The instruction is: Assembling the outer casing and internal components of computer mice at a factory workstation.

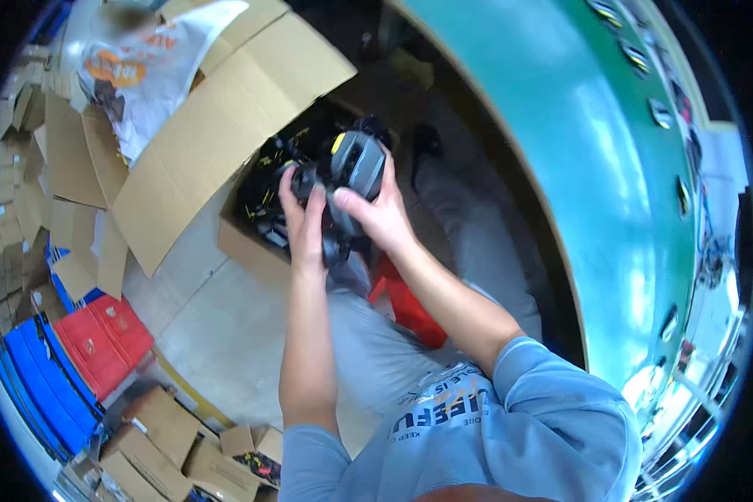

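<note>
My right hand is closed round a dark grey, boxy device with a yellow corner, the thumb lying across its lower part. Just left of it, the fingers of my left hand are closed on a dark rounded piece. Whether this piece belongs to the grey device, I cannot tell. Both hands are over an open cardboard box, which holds a jumble of black things with yellow marks. My hands hide part of the contents.
A long box flap juts out to the left, beside a white plastic bag. On the right runs a green tabletop with several small devices along its far edge. Red and blue bins and more cartons stand at left.
</note>
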Available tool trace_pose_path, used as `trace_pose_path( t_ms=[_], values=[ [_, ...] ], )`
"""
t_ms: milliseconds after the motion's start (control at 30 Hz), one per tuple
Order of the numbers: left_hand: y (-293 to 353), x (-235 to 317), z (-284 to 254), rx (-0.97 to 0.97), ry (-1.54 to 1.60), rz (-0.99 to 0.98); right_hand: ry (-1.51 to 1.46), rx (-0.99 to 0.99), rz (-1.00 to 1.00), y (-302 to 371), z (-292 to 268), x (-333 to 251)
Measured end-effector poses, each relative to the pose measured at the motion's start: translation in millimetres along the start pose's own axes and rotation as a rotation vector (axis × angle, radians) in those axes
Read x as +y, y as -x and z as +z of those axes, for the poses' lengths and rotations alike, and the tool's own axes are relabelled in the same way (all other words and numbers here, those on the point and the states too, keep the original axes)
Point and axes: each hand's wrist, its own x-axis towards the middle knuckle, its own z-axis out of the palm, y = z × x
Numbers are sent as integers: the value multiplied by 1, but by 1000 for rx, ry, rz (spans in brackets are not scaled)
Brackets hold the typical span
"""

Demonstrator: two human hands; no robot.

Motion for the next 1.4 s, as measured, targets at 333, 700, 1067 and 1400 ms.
trace_pose_path(
  t_ms=[333,700,1067,1400],
  values=[
    [85,132,122,-264,-41,410,-381,-36,-327,44,-58,-196],
    [-52,96,344,-484,-145,616,-169,303,-539,-97,-233,-230],
    [-76,72,373,-398,-199,692,-423,477,-419,-111,-277,-201],
    [-86,82,370,-198,-990,1187,170,623,-383,-28,-323,-197]
  ],
)
